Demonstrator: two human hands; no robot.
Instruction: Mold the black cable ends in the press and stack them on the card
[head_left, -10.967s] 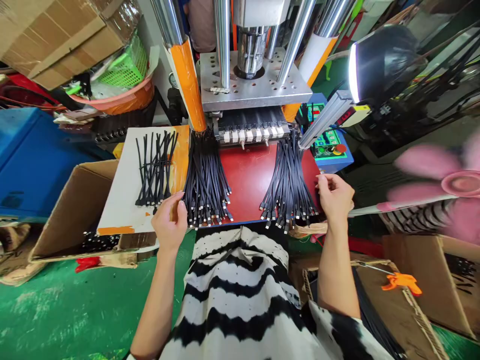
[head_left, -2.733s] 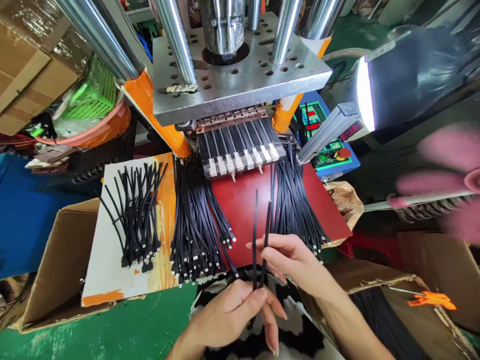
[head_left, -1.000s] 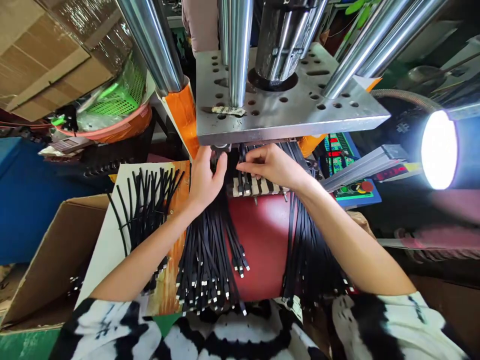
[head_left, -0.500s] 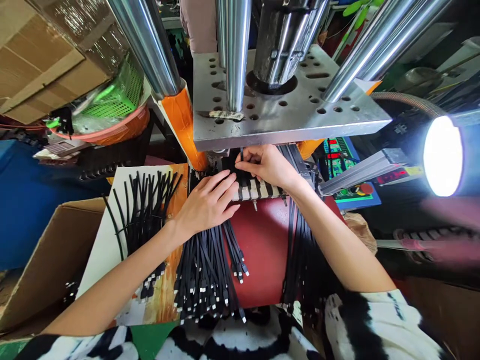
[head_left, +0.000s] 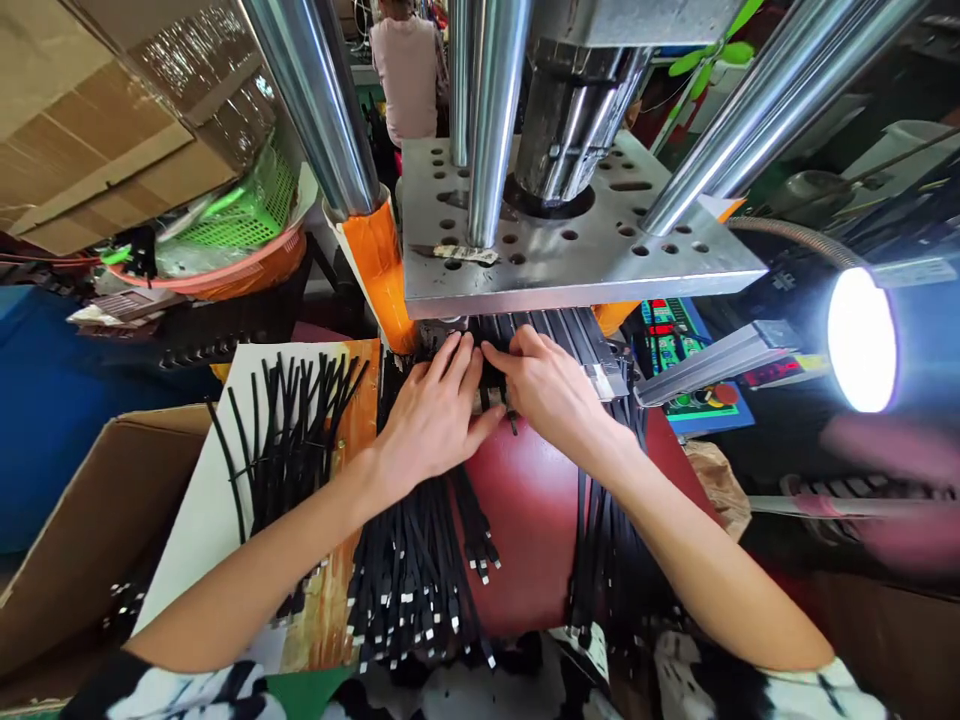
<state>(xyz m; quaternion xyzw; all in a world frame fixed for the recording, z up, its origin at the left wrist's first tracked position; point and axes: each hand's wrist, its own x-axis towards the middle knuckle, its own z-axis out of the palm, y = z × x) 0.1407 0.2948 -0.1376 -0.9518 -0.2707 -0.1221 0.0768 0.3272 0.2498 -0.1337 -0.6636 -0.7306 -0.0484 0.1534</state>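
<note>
My left hand (head_left: 431, 415) lies palm down on the left part of the metal fixture under the press plate, fingers stretched out together and thumb apart. Beside it, my right hand (head_left: 551, 385) is closed, with bent fingers at the fixture. Its fingertips meet dark material near my left fingers; what they grip is hidden. Flat black cables (head_left: 570, 330) lie in rows across the fixture, to the right of and behind my right hand. Below my left hand hangs a thick bundle of black cables with small metal plugs (head_left: 409, 590). Another bundle of black cables (head_left: 596, 560) hangs on the right.
A thick steel press plate (head_left: 585, 275) on shiny columns sits just above my hands. At left, more cables lie on a white board (head_left: 202, 500) beside a cardboard box (head_left: 142, 460). A bright lamp (head_left: 861, 340) and control panel (head_left: 675, 350) are at right. A person sits behind.
My right hand has gone from a raised pinch on a black cable to lower on the fixture, closer to my left hand. My view has tilted up slightly.
</note>
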